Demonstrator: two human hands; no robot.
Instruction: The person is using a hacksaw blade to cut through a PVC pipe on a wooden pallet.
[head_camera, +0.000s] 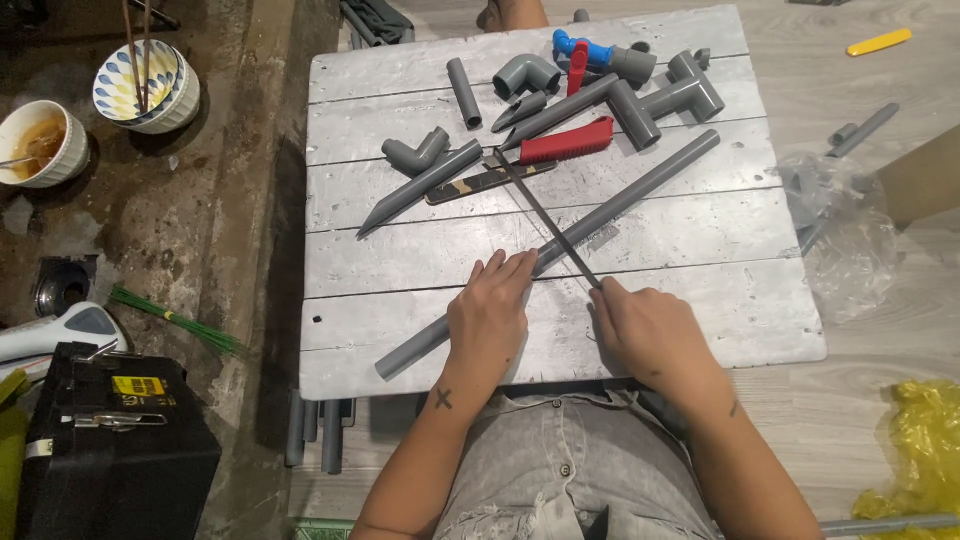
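I have a single view, from the camera on my head, looking almost straight down at close range. The silver-painted wooden table (700, 320) fills the middle of the frame, its near edge against my lap, its far edge toward the top; floor shows on both sides.

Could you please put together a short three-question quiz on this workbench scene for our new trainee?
1. True or false: the left hand presses on the long grey pipe.
2. What does the right hand grip? A) pipe elbow B) hacksaw blade C) bowl
3. What colour is the saw handle lying on the white table?

Key: 1 true. 2 B, the thin hacksaw blade crossing the pipe. 3 red.
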